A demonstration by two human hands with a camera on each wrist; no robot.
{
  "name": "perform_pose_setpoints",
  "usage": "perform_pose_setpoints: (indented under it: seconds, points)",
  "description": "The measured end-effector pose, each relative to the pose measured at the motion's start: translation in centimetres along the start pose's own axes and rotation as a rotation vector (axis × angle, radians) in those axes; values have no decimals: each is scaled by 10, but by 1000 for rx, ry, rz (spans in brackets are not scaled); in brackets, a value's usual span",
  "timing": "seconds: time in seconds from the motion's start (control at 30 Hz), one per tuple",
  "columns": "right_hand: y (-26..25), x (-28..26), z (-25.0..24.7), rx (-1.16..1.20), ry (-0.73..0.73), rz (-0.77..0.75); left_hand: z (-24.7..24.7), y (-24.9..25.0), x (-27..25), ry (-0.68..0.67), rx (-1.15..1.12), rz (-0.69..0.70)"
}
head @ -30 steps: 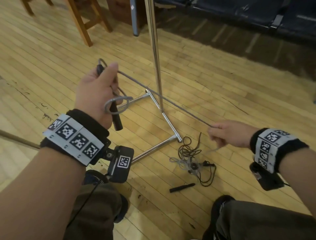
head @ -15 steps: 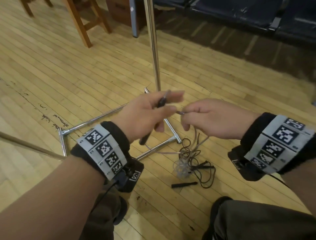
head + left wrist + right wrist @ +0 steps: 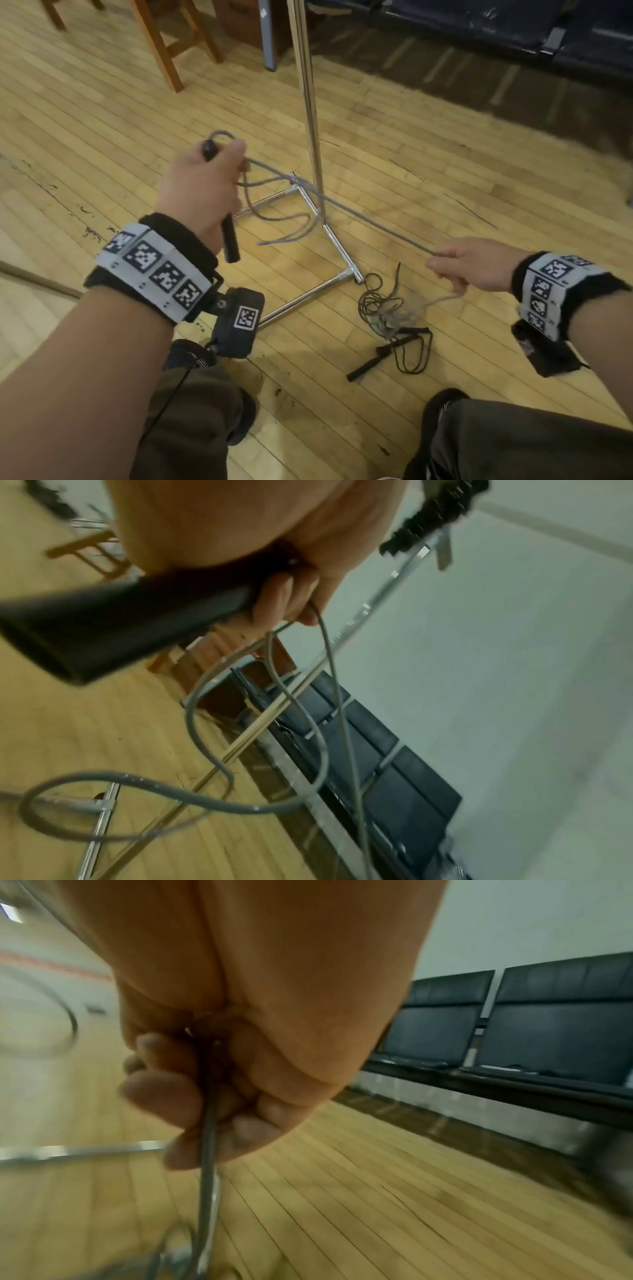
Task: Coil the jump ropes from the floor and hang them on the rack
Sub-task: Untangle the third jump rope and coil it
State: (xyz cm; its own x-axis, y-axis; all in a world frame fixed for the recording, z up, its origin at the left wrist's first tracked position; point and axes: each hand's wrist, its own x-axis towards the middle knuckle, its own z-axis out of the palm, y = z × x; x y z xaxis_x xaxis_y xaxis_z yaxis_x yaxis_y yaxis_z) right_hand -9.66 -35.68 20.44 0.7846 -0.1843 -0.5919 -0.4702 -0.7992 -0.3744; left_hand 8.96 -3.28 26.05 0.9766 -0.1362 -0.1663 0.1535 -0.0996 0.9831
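On a scuffed wooden plank floor [image 3: 394, 144], the left hand [image 3: 200, 192] clenches a black handle [image 3: 230, 240] and grey rope [image 3: 359, 214] loops; the chrome rack [image 3: 310, 102] stands between; the right hand [image 3: 476, 263] pinches the taut rope above a floor tangle [image 3: 387, 311]. Dark seats [image 3: 514, 1020] line the wall.

left hand [image 3: 200, 192] — grips black handle [image 3: 228, 236] | right hand [image 3: 474, 265] — pinches grey rope [image 3: 359, 212]
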Motion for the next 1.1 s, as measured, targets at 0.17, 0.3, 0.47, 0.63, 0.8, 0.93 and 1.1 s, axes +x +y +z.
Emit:
perform_pose_setpoints:
  seconds: [0.17,0.3,0.47,0.63,0.8,0.93,1.1]
  points:
    - [11,4,7,-92,-110,155,-6,-7,3,6,245,16]
    - [-55,-5,-9,45,-16,-20,23,-13,-19,-247,431,99]
    - [-115,-34,-20,365,-39,-281,55,-17,-45,-766,395,115]
    - [-111,-35,-19,436,21,-355,47,-8,-38,-659,415,191]
    - [-63,-13,-9,328,47,-213,31,-4,-22,-218,278,175]
    - [-43,-2,-1,227,43,-153,38,-12,-23,-126,319,128]
    - [-44,1,-4,216,143,-172,36,-13,-16,-72,336,91]
